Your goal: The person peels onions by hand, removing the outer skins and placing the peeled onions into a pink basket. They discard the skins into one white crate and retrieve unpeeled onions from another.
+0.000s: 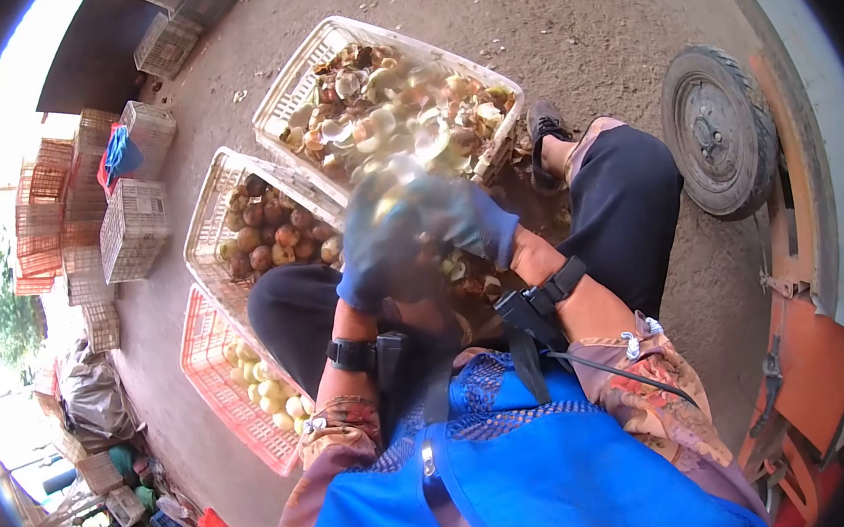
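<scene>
My left hand [373, 253] and my right hand [468, 217], both in blue-grey gloves, are close together between my knees. A smeared patch covers the fingers, so their grip cannot be made out. Something pale and yellowish [392, 206] shows at the fingertips, too blurred to name. Just beyond the hands stands a white crate [271, 91] filled with cut peels [370, 132], brown outside and pale inside. Left of it, another white crate [199, 218] holds round reddish-brown fruits [284, 237]. A pink-red crate [214, 382] nearer to me contains pale yellow, peeled-looking round fruits [264, 388].
A wheel [717, 132] and an orange metal panel [818, 374] stand at my right. Stacked crates [135, 228] rise at the far left, with a blue cloth [121, 154] on them. Peel scraps lie on the dirt floor [562, 30]. A black cable [643, 375] runs from my right wrist strap.
</scene>
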Demonstrator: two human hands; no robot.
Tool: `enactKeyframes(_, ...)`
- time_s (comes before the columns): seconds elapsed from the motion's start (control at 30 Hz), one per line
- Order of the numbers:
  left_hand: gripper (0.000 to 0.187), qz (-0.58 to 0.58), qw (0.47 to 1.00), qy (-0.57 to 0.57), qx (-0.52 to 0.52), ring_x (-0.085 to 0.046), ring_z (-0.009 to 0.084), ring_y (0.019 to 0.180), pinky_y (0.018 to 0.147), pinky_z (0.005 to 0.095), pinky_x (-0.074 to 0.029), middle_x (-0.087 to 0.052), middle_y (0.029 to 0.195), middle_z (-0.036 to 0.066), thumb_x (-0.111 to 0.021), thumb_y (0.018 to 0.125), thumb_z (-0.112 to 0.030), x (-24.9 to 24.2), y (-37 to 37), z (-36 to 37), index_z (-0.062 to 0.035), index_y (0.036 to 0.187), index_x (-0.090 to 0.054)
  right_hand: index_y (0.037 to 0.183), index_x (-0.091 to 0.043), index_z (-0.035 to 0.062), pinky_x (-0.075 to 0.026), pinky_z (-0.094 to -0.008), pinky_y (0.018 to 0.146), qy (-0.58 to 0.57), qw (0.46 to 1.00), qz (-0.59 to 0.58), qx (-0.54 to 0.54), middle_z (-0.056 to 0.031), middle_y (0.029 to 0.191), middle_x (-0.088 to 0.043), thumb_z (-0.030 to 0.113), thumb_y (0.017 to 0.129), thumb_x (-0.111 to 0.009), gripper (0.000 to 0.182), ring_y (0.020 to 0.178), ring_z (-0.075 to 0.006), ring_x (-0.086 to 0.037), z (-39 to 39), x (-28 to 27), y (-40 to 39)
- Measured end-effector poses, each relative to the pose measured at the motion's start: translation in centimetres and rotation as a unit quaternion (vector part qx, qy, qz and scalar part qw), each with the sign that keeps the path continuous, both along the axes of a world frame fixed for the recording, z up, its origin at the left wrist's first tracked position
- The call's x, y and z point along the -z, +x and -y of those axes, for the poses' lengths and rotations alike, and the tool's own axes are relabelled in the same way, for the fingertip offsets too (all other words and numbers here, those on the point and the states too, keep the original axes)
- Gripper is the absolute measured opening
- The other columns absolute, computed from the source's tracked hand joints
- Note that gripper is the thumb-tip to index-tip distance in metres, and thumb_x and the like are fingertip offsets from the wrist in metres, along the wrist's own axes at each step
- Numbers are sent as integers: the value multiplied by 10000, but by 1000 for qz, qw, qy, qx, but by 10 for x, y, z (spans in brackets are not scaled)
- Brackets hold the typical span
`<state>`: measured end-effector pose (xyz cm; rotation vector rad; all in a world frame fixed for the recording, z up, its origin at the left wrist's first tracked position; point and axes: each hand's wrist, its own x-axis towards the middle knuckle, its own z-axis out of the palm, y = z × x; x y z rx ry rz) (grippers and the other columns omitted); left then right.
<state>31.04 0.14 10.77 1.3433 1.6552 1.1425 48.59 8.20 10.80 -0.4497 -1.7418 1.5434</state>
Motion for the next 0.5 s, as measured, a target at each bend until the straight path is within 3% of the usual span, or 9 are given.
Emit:
enactKeyframes(0.03, 702, -218, 974, -18, 53, -620, 131, 859, 729, 259, -543, -615, 1126, 95, -637, 860, -107, 4, -5, 3, -9, 1488, -339, 1138, -638, 66, -547, -329, 667, -12, 1000, 10, -2, -129, 913, -700, 164, 895, -643, 263, 763, -224, -680, 1, -4, 1)
enactKeyframes(0.17, 722, 62, 995, 71, 12, -629, 131, 839, 639, 246, -532, -638, 1085, 83, -663, 805, -61, -17, 18, 0, -22, 1464, -371, 1144, -630, 53, -541, -324, 583, -37, 994, 67, -80, -137, 839, -688, 137, 868, -627, 289, 668, -218, -667, -3, 37, -4)
enactKeyframes(0.2, 721, -234, 947, 194, 100, -635, 136, 854, 614, 234, -517, -638, 1099, 84, -666, 797, -67, -16, 11, -2, -36, 1459, -383, 1141, -633, 59, -537, -329, 565, 3, 996, 82, -26, -136, 824, -683, 135, 860, -614, 293, 654, -215, -665, 1, 38, -7)
enactKeyframes(0.23, 721, -234, 948, 193, 101, -635, 136, 854, 614, 234, -517, -638, 1099, 84, -666, 797, -67, -15, 11, -2, -36, 1459, -383, 1139, -637, 65, -534, -335, 547, 43, 994, 96, 30, -135, 809, -678, 134, 851, -601, 298, 639, -212, -662, 3, 38, -9)
enactKeyframes(0.3, 738, 148, 987, -20, -57, -636, 144, 880, 641, 227, -513, -634, 1117, 93, -677, 784, -77, -15, 20, -4, -44, 1460, -382, 1133, -637, 62, -540, -357, 577, 21, 995, 94, 7, -151, 814, -679, 154, 846, -602, 303, 660, -248, -669, -1, 27, -1)
enactKeyframes(0.37, 783, 202, 976, -29, -69, -638, 157, 885, 653, 221, -505, -637, 1109, 97, -687, 764, -83, -19, 21, -6, -46, 1473, -359, 1127, -638, 58, -546, -378, 607, 2, 995, 94, -17, -167, 820, -680, 174, 840, -603, 311, 680, -284, -676, -6, 23, 3)
enactKeyframes(0.43, 822, -237, 966, 79, 71, -641, 166, 868, 666, 242, -527, -630, 1128, 100, -679, 751, -79, 4, 3, -5, -45, 1492, -325, 1119, -640, 51, -546, -432, 693, 219, 951, 212, 45, -208, 869, -680, 200, 850, -597, 311, 752, -374, -667, -10, 28, 2)
enactKeyframes(0.47, 822, -237, 966, 78, 72, -641, 166, 868, 666, 242, -527, -630, 1128, 100, -679, 751, -79, 9, 3, -4, -45, 1492, -325, 1119, -640, 51, -546, -432, 693, 217, 951, 213, 45, -208, 869, -680, 200, 850, -597, 311, 752, -374, -667, -13, 29, 1)
enactKeyframes(0.5, 834, -57, 997, 24, 38, -640, 177, 898, 698, 261, -538, -611, 1176, 114, -663, 744, -61, 7, 8, -5, -41, 1500, -310, 1113, -643, 49, -536, -451, 724, 207, 950, 223, 74, -223, 882, -676, 218, 852, -602, 313, 779, -400, -657, -16, 30, 0)
